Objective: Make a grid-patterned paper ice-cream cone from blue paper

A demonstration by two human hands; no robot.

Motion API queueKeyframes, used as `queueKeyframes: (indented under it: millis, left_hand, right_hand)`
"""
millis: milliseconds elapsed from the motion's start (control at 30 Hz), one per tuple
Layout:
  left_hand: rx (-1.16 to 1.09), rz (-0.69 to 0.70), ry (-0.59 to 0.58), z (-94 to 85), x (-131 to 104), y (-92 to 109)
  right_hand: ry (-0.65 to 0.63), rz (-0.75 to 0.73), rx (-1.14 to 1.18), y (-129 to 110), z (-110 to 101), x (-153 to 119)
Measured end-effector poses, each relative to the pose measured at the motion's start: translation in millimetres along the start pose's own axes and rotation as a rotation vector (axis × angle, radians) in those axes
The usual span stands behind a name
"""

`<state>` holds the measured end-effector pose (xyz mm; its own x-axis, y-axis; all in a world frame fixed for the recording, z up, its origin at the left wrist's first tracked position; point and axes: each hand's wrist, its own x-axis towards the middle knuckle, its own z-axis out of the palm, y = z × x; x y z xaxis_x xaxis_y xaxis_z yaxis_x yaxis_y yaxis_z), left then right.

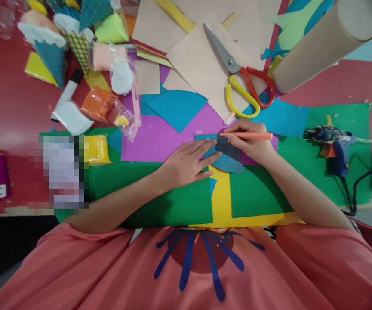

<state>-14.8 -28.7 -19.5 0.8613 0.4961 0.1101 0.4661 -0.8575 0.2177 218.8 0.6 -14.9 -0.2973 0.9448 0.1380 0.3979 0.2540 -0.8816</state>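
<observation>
In the middle lies a blue paper piece marked with crossing reddish lines, over purple paper. My left hand rests flat on its left side, fingers stretched toward the right. An orange pen is pinched in my right hand, its tip at the upper edge of the blue piece. Just beyond my right hand lie scissors with one red and one yellow handle, blades apart, on beige paper. A plain blue paper wedge lies beyond my left hand.
Paper cones with white tops and bagged clay crowd the back left. A beige paper roll is at the back right. A glue gun with a cord rests on green sheets. A blurred-out item lies left.
</observation>
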Motion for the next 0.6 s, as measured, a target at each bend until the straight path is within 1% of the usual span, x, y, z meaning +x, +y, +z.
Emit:
queueKeyframes:
  millis: [100, 233, 367, 433, 600]
  left_hand:
    - [-0.009, -0.003, -0.004, 0.7, -0.5, -0.5]
    - [-0.019, -0.017, -0.034, 0.7, -0.5, -0.5]
    - [0.005, -0.007, 0.005, 0.9, -0.6, -0.6]
    - [0.001, -0.009, 0.012, 1.1, -0.7, -0.7]
    - [-0.034, -0.027, -0.020, 1.6, -1.1, -1.1]
  right_hand:
    - [-0.011, 0.008, 0.024, 0.0, -0.6, 0.4]
    - [-0.017, 0.073, 0.089, -1.9, -3.1, -0.6]
    - [0.008, 0.135, 0.169, -2.4, -4.2, -3.1]
    - [-0.001, 0.127, 0.165, -1.6, -3.5, -3.6]
    - [-0.033, 0.049, 0.062, 0.0, -1.3, -1.6]
